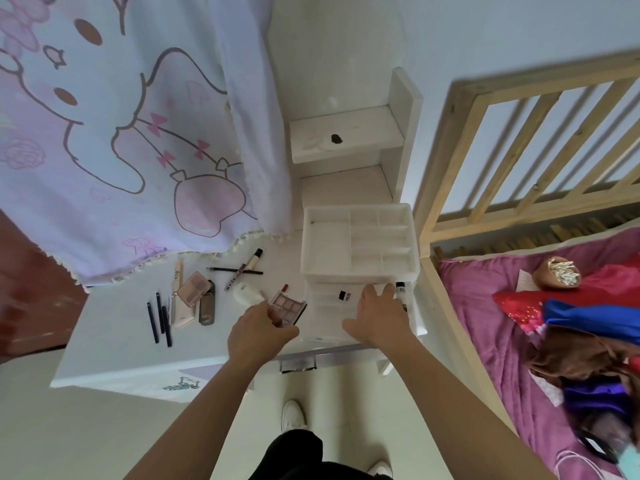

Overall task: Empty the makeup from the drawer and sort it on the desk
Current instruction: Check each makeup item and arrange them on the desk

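While the left hand (258, 332) pinches an eyeshadow palette (289, 308) just left of the open drawer (322, 308), the right hand (379, 315) lies flat over the drawer with fingers straight and, as far as I can tell, nothing in it. The hands are apart, one on each side of the drawer's left wall. Two pieces remain in the drawer. A small black-capped tube (344, 295) lies just beyond and to the left of the right fingertips. A taller black-capped tube (400, 289) sits at the right wall, beside the little finger, its long axis running away from the person. Both are far nearer the right hand, so it looks best placed to lift them. The palette probably belongs to the left, near the other palettes (192, 289) and the pencils (160, 317) on the desk (114, 344).
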A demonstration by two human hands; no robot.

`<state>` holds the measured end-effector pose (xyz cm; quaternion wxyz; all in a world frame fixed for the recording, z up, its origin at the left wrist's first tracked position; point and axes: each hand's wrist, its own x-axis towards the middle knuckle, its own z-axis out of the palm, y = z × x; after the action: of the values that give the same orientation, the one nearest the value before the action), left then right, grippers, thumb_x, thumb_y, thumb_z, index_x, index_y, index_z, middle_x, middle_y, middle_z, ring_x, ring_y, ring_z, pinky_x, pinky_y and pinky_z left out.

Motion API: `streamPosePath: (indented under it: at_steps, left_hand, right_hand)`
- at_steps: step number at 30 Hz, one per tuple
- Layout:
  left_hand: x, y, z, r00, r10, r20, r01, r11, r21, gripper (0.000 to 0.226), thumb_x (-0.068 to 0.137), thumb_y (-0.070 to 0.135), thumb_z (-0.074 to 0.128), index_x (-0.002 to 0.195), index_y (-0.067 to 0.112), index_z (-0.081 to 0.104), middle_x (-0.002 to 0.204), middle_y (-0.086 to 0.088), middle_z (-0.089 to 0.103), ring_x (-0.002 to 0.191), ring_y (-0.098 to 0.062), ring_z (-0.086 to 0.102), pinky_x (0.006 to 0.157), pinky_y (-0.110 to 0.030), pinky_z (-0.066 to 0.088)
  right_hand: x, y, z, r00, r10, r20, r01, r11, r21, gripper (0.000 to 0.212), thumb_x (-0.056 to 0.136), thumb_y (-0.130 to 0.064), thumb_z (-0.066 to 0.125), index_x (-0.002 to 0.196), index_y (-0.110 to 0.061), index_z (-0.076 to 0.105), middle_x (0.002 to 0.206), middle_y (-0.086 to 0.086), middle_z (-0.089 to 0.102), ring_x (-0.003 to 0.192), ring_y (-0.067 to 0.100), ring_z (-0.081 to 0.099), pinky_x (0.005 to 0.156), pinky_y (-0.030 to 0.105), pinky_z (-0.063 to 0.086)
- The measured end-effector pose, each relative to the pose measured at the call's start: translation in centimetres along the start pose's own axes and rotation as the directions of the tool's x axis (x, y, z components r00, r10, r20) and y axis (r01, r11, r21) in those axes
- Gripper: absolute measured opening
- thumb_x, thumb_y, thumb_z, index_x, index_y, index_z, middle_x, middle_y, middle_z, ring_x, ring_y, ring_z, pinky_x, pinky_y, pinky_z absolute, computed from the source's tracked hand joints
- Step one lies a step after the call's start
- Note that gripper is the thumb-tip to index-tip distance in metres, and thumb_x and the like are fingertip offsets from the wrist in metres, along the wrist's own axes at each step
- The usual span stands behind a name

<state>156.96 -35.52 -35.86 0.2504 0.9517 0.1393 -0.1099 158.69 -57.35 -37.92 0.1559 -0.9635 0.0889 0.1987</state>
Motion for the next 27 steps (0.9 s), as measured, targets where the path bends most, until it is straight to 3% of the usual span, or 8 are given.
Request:
streamPosePath:
  at_steps: [2, 6, 14, 18, 23, 27]
  left_hand:
    - [-0.2, -0.2, 0.0, 1.0, -0.006, -0.007, 0.006, 1.0, -0.009, 0.025, 0.065, 0.041, 0.07, 0.077, 0.024, 0.056, 0.082, 0.009, 0.061, 0.071, -0.01, 0.059, 0.061, -0.027, 0.045]
    - [-0.5, -1.0, -0.1, 0.999, -0.034, -0.011, 0.034, 0.999, -0.018, 0.025, 0.065, 0.041, 0.07, 0.077, 0.025, 0.056, 0.082, 0.01, 0.061, 0.072, -0.01, 0.059, 0.063, -0.028, 0.047]
    - [-1.2, -3.2, -0.7, 0.993, -0.096, -0.069, 0.092, 0.994, -0.059, 0.024, 0.066, 0.04, 0.071, 0.078, 0.026, 0.056, 0.084, 0.009, 0.061, 0.073, -0.009, 0.059, 0.06, -0.027, 0.043]
    - [-0.5, -4.7, -1.4, 0.986, -0.112, -0.125, 0.102, 0.991, -0.081, 0.024, 0.07, 0.038, 0.072, 0.08, 0.025, 0.055, 0.086, 0.01, 0.059, 0.074, -0.009, 0.057, 0.057, -0.025, 0.038]
    - [2.4, -7.7, -2.8, 0.973, -0.155, -0.172, 0.125, 0.977, -0.171, 0.023, 0.068, 0.038, 0.073, 0.079, 0.026, 0.056, 0.088, 0.012, 0.058, 0.072, -0.008, 0.058, 0.061, -0.026, 0.042]
    - [5.8, -12.1, -4.5, 0.963, -0.214, -0.166, 0.176, 0.961, -0.215, 0.024, 0.064, 0.041, 0.071, 0.078, 0.028, 0.056, 0.088, 0.011, 0.062, 0.073, -0.009, 0.061, 0.064, -0.03, 0.049]
  right_hand:
    - [0.3, -0.5, 0.3, 1.0, 0.0, -0.031, -0.001, 1.0, -0.005, 0.059, 0.084, -0.029, 0.053, 0.137, -0.01, 0.034, 0.137, 0.019, 0.035, 0.113, 0.039, 0.049, 0.078, 0.036, 0.043]
    - [0.8, -0.8, 1.2, 0.997, -0.051, -0.061, 0.047, 0.996, -0.075, 0.048, 0.088, -0.028, 0.055, 0.13, -0.01, 0.039, 0.131, 0.017, 0.04, 0.104, 0.034, 0.051, 0.07, 0.034, 0.041]
    - [1.1, -2.2, 1.2, 0.992, -0.126, -0.007, 0.12, 0.958, -0.259, 0.04, 0.089, -0.017, 0.055, 0.128, -0.02, 0.049, 0.125, 0.009, 0.043, 0.11, 0.029, 0.046, 0.075, 0.037, 0.04]
    - [-0.9, -3.5, 0.2, 0.975, -0.193, -0.113, 0.177, 0.975, -0.133, 0.027, 0.096, -0.025, 0.051, 0.123, -0.02, 0.051, 0.12, 0.007, 0.044, 0.106, 0.027, 0.048, 0.075, 0.036, 0.045]
    - [-3.3, -9.3, -1.6, 0.876, -0.378, -0.3, 0.433, 0.89, 0.143, 0.028, 0.096, -0.041, 0.053, 0.12, -0.027, 0.055, 0.118, 0.0, 0.046, 0.103, 0.02, 0.048, 0.077, 0.029, 0.046]
    - [-0.6, -15.6, -0.2, 0.908, -0.35, -0.23, 0.399, 0.89, 0.22, 0.035, 0.095, -0.052, 0.05, 0.124, -0.032, 0.054, 0.122, -0.004, 0.048, 0.108, 0.019, 0.051, 0.087, 0.034, 0.049]
